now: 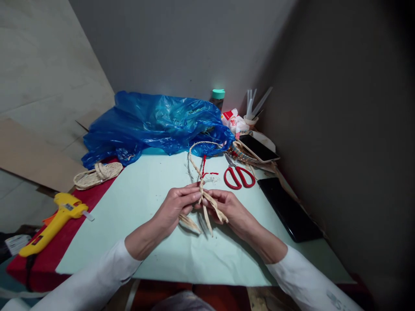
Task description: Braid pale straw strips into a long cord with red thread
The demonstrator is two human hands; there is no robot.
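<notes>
A pale braid of dried plant fibre (194,163) curves up from between my hands toward the blue bag, and a red pipe-cleaner-like tie (204,166) sits at its upper part. My left hand (177,203) pinches the braid from the left, thumb and fingers pressed together. From the other side, my right hand (228,207) grips the braid's lower end, where loose flat strands (215,208) fan out downward. One strand hangs under my left palm. The fingertips behind the braid are partly hidden.
Red-handled scissors (240,177) lie right of the braid, near a black tablet-like slab (288,209) and a phone (258,148). A blue plastic bag (155,125) fills the back. At left are a yellow glue gun (53,222) and a woven straw sole (97,176).
</notes>
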